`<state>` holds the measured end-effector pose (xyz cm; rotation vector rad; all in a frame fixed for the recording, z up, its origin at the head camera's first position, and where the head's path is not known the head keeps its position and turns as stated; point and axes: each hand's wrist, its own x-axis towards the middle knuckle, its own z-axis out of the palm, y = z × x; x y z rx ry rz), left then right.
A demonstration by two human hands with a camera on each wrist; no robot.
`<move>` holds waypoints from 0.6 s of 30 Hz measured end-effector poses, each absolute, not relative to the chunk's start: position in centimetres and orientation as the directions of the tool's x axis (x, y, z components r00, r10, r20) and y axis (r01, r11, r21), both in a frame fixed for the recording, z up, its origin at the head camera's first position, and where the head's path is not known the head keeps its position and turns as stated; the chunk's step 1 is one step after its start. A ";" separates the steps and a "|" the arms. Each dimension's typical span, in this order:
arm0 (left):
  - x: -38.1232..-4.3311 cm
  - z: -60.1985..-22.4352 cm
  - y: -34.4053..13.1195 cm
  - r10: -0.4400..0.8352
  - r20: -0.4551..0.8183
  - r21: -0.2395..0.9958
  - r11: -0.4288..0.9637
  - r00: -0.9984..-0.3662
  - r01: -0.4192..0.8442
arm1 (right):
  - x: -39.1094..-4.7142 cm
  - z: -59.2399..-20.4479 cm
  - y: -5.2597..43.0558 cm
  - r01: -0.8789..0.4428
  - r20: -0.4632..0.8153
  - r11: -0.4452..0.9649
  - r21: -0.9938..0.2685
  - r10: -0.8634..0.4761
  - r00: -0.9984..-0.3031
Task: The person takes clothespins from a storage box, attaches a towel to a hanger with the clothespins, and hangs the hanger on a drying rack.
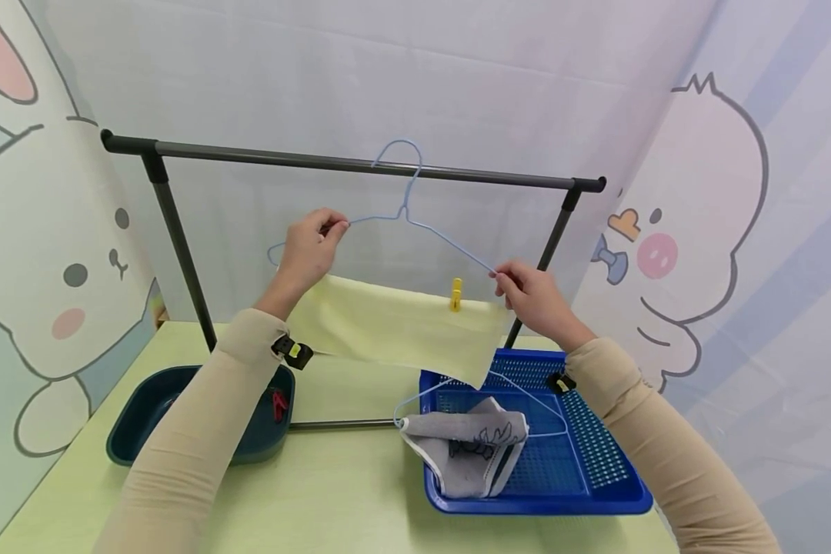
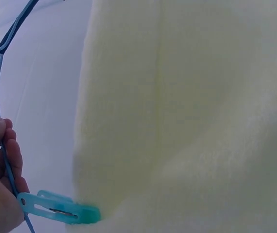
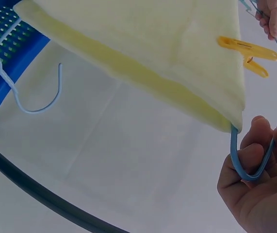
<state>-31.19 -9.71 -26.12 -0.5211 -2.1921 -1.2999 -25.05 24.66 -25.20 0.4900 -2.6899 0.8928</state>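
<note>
My left hand [image 1: 312,250] pinches the left shoulder of a light blue wire hanger [image 1: 450,241], and my right hand [image 1: 536,300] grips the wire near its right corner. The hanger's hook is level with the rail of a dark clothes rack [image 1: 263,156]; whether it bears on the rail I cannot tell. A pale yellow cloth [image 1: 402,327] lies folded over the lower wire, hanging between both hands. One yellow clothespin [image 1: 455,295] clips its top edge toward the right. Below the left hand, a teal clothespin [image 2: 60,208] clips the cloth's other end.
On the table [image 1: 339,492], a blue basket [image 1: 547,504] at right holds a grey cloth [image 1: 467,450] and another wire hanger [image 1: 550,435]. A dark green basin [image 1: 131,431] at left, partly behind the left sleeve, contains a red clothespin [image 1: 279,405].
</note>
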 end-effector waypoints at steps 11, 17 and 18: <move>-31.3 -25.4 -10.5 0.054 0.613 0.675 0.481 -0.788 0.559 | -24.6 -25.2 23.7 -0.435 0.391 0.751 -0.497 -0.253 -0.885; -31.4 -25.4 -11.0 0.060 0.596 0.677 0.499 -0.801 0.541 | -24.4 -25.2 23.1 -0.450 0.403 0.750 -0.486 -0.264 -0.876; -31.5 -25.4 -11.0 0.060 0.594 0.677 0.501 -0.802 0.539 | -24.3 -25.3 23.0 -0.452 0.404 0.749 -0.485 -0.267 -0.875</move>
